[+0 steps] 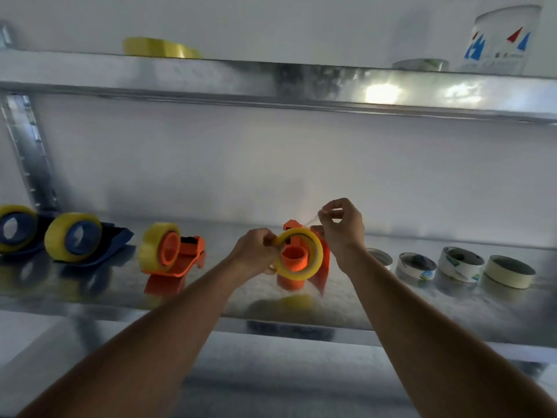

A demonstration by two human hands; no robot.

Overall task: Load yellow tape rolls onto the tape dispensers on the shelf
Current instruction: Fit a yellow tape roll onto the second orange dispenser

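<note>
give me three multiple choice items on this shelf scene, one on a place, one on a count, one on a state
1. Where is the thin yellow roll that the left hand holds?
A. flat on the upper shelf
B. in front of the orange dispenser's hub
C. among the spent cores at right

2. How many dispensers left of the hands already carry a yellow roll?
A. one
B. three
C. five

3. What is the right hand doing?
A. pinching a clear strip of tape pulled up from the roll
B. resting flat on the shelf
C. gripping a blue dispenser

Key: 1 B, the orange hub shows through the roll's ring. 2 B, two blue dispensers and one orange dispenser are loaded. 3 A, its fingertips pinch the strip above the roll.
</note>
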